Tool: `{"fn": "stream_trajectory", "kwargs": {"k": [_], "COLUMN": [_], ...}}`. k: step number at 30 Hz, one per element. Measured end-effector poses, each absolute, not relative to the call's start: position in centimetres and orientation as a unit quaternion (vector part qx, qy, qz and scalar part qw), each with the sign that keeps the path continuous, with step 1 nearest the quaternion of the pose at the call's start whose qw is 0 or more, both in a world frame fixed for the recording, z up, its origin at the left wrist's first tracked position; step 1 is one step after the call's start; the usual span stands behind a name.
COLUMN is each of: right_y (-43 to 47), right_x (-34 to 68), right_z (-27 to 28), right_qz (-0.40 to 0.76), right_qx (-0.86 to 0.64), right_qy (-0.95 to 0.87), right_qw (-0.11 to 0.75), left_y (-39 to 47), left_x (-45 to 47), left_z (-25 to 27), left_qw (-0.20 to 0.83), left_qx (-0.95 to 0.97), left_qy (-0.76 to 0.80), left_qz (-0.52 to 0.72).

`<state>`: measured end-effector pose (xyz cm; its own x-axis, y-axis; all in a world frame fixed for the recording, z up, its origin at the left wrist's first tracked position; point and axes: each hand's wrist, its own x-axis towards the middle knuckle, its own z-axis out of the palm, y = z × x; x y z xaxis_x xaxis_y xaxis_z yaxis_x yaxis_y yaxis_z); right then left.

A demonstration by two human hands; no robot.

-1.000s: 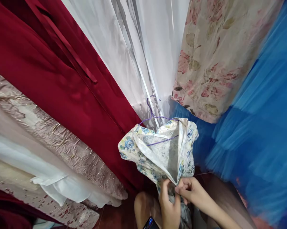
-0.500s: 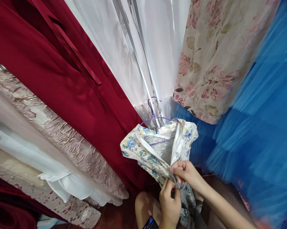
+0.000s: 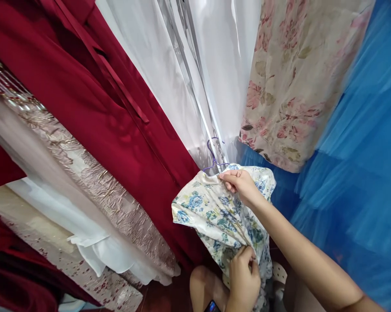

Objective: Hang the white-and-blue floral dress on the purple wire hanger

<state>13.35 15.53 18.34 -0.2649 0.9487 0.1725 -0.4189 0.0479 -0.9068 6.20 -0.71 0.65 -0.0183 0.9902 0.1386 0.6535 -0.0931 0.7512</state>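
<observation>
A white dress with blue and green flowers [image 3: 211,212] hangs from a thin purple hanger [image 3: 212,149], its two front edges drawn together up to the neckline. Fingers of my right hand [image 3: 240,184] are pinched at the top of the neckline, just below the hanger; any small fastener between them is hidden. Lower on the dress front, my left hand [image 3: 244,275] is closed on a fold of the same fabric. The lower part of the dress falls behind my left hand and wrist.
Long garments hang all around: a dark red one [image 3: 127,134], white cloth [image 3: 169,86], a pink-flowered panel [image 3: 286,95] and blue tulle [image 3: 354,186]. Metal bars [image 3: 195,86] stand behind the hanger. A phone [image 3: 212,307] lies by my knee [image 3: 205,286].
My right hand has moved up from the bottom of the V-shaped front opening to the neckline, and the opening has closed. My left hand still grips the lower front, shifted slightly right.
</observation>
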Motion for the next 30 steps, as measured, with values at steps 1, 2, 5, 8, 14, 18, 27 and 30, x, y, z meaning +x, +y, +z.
{"fn": "stream_trajectory", "kwargs": {"k": [1,2,5,8,14,18,27,30], "right_y": [15.4,15.3,14.8,14.4,14.0,14.3,14.9,14.0], "right_x": [13.5,13.7,14.2,14.6,14.6,14.3,13.2,14.5], "right_z": [18.4,18.3,17.8,17.2,16.3,15.5,10.8,9.4], "right_qz": [0.631,0.627,0.610,0.595,0.568,0.529,0.424,0.450], "right_qx": [-0.276,-0.278,-0.283,-0.288,-0.282,-0.276,-0.323,-0.325], "right_qy": [-0.482,-0.485,-0.502,-0.526,-0.565,-0.600,-0.665,-0.674], "right_qw": [0.542,0.542,0.543,0.535,0.529,0.533,0.522,0.487], "left_y": [-0.6,-0.4,0.9,3.2,9.2,11.3,12.2,13.5], "left_x": [6.0,5.7,4.1,2.0,-0.3,-0.2,-1.2,-5.1], "left_z": [0.4,0.4,2.2,6.8,17.0,18.5,19.1,19.2], "left_qw": [0.259,0.271,0.286,0.229,0.104,0.053,-0.030,-0.049], "left_qx": [0.650,0.642,0.614,0.580,0.645,0.707,0.584,0.534], "left_qy": [0.625,0.622,0.604,0.589,0.507,0.493,0.519,0.528], "left_qz": [0.347,0.357,0.420,0.513,0.562,0.505,0.623,0.658]}}
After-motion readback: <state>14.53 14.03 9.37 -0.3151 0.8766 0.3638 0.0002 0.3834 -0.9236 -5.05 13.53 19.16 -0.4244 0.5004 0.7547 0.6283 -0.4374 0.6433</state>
